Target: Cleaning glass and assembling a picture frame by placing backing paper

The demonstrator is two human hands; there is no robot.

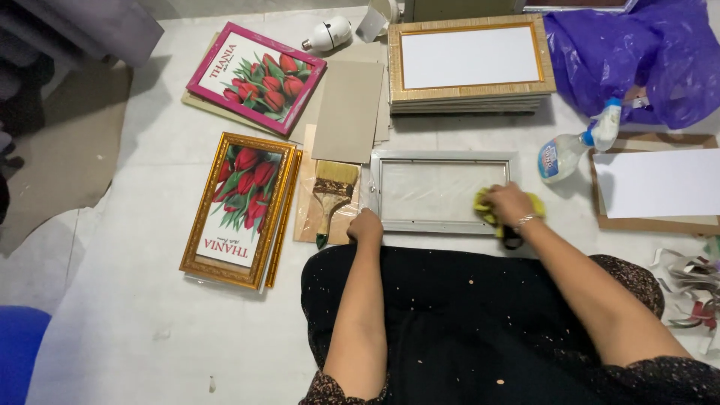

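Lying flat just ahead of the person's lap, the silver picture frame (442,192) with its glass pane sits between both hands: the left hand (366,226) is at the frame's 7 o'clock corner and the right hand (510,204) is on its 3 o'clock edge. A yellow cloth (486,204) is bunched under the right hand, touching the glass and the frame's right rail.

Everything rests on a pale sheet-covered floor (150,300). At 9 o'clock from the silver frame a paintbrush (332,196) lies on a wooden board, and farther the same way lies a gold frame (238,208) holding a red tulip print. At 11 o'clock there is a pink frame (257,78) with a similar tulip print, with grey cardboard sheets (349,109) beside it and a white light bulb (328,34) beyond. At 12 o'clock stands a stack of gold frames (471,64); at 2 o'clock a spray bottle (577,146) lies near a purple plastic bag (637,56). At 3 o'clock a white sheet (660,184) rests on brown board.

The left hand is curled closed, knuckles up, pressing at the frame's corner. The right hand is curled over the cloth, gripping it against the glass.
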